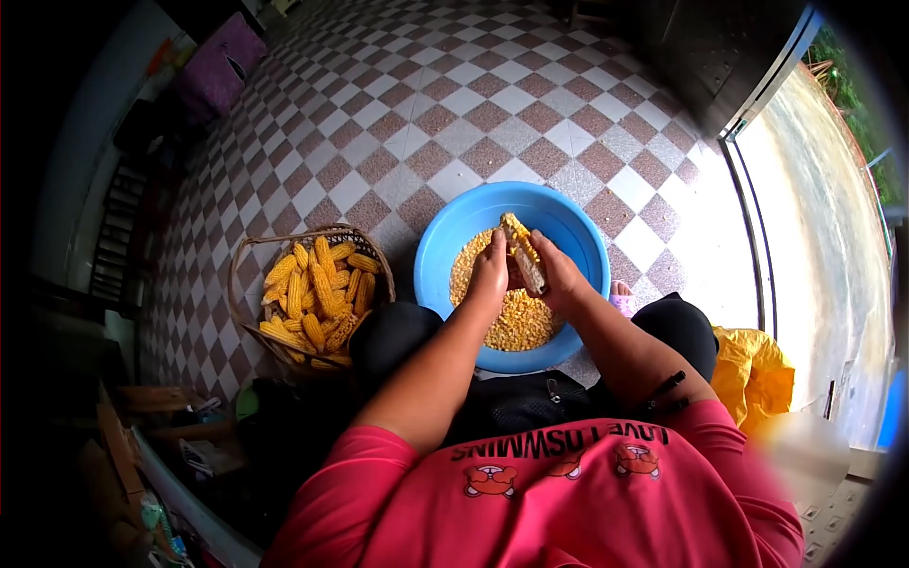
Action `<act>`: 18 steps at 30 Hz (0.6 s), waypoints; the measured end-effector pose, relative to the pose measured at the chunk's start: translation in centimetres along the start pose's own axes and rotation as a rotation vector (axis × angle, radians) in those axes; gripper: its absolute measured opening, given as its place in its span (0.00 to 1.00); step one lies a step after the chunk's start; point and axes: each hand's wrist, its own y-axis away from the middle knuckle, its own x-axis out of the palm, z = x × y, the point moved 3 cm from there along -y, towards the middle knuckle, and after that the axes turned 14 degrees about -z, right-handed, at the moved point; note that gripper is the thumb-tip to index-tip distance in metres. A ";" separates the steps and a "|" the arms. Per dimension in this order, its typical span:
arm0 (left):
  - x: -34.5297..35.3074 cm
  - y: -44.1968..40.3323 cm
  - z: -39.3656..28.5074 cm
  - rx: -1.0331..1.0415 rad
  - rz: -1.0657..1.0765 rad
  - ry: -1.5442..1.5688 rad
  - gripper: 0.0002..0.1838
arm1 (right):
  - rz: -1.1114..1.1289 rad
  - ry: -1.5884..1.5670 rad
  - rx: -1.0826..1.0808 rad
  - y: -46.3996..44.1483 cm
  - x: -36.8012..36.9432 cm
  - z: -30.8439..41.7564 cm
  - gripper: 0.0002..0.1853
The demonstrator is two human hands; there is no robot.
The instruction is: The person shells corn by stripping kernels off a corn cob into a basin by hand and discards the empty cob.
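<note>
A partly shelled corn cob (524,254) is held over a blue basin (445,213), pale and bare along its lower side with yellow kernels left along the upper part. My left hand (489,272) closes on the cob from the left, thumb pointing up along it. From the right, my right hand (557,273) grips the same cob, its fingers mostly hidden underneath. Loose corn kernels (521,325) cover the bottom of the basin below both hands.
Left of the basin stands a woven basket (381,256) heaped with whole yellow cobs (317,289). A yellow sack (753,374) lies to the right, near the doorway. Checkered tiles (407,123) cover the floor. Boxes and clutter (194,445) sit at lower left.
</note>
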 end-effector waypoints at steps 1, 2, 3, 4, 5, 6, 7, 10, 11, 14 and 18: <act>-0.1 -0.7 0.7 0.000 -0.001 0.000 0.33 | -0.030 0.038 -0.111 -0.2 0.1 -0.3 0.19; -0.3 -1.5 1.3 0.060 -0.024 -0.094 0.34 | -0.058 0.077 -0.221 -0.3 0.2 -0.5 0.19; -0.3 -1.3 1.0 0.118 -0.049 -0.186 0.35 | -0.055 0.079 -0.219 -0.2 0.2 -0.8 0.19; -0.4 -1.0 0.9 0.094 -0.094 -0.175 0.34 | -0.053 0.191 -0.280 0.0 0.2 -1.0 0.19; -0.3 -0.8 0.8 0.093 -0.097 -0.173 0.34 | -0.051 0.303 -0.341 0.1 0.2 -1.0 0.20; -0.3 0.0 -0.1 0.137 -0.155 -0.322 0.33 | -0.075 0.284 -0.328 0.0 0.3 -1.2 0.20; -0.3 0.6 -0.9 0.181 -0.213 -0.470 0.32 | -0.074 0.285 -0.327 -0.1 0.3 -1.3 0.20; -0.7 0.3 -0.9 0.241 -0.173 -0.506 0.32 | -0.085 0.151 -0.225 0.4 0.7 -1.1 0.20; -0.7 0.0 -0.7 0.271 -0.137 -0.512 0.33 | -0.099 0.106 -0.212 0.8 1.0 -0.8 0.20; -0.7 0.5 -0.5 0.274 -0.099 -0.250 0.36 | -0.105 0.128 -0.289 0.4 0.9 -1.0 0.20; -0.2 1.1 -0.8 0.097 0.017 -0.271 0.40 | -0.142 0.380 -0.440 0.9 1.0 -1.3 0.19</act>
